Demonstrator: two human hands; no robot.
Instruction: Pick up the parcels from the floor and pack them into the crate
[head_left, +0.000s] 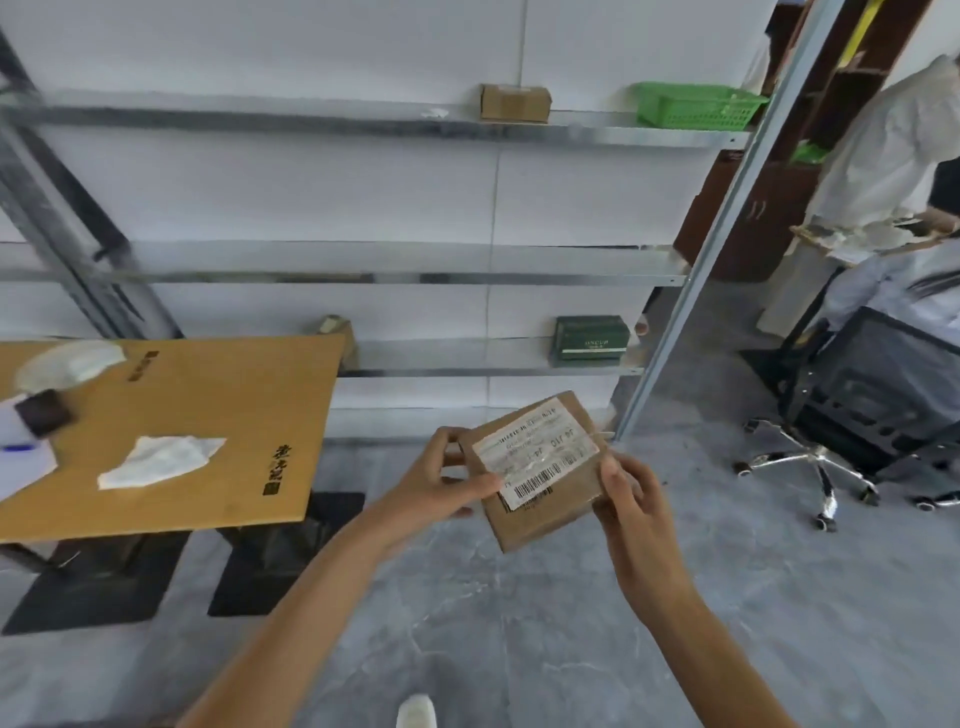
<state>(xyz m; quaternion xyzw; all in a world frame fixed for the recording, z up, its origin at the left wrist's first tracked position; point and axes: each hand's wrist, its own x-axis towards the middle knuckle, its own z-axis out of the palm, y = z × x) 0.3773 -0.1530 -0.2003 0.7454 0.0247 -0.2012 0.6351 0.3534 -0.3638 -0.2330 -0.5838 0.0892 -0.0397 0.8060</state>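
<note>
2 hands hold 1 small brown parcel (545, 519) up in the air, above the grey floor (519, 623). The left hand (441, 483) pinches its left edge, with the thumb on the white barcode label (535, 452) and the fingers curled behind. The right hand (634, 509) grips its right edge, thumb on the front. The parcel is tilted between both hands. A wooden surface (208, 389) with a crumpled tissue (161, 460) stands to the left.
</note>
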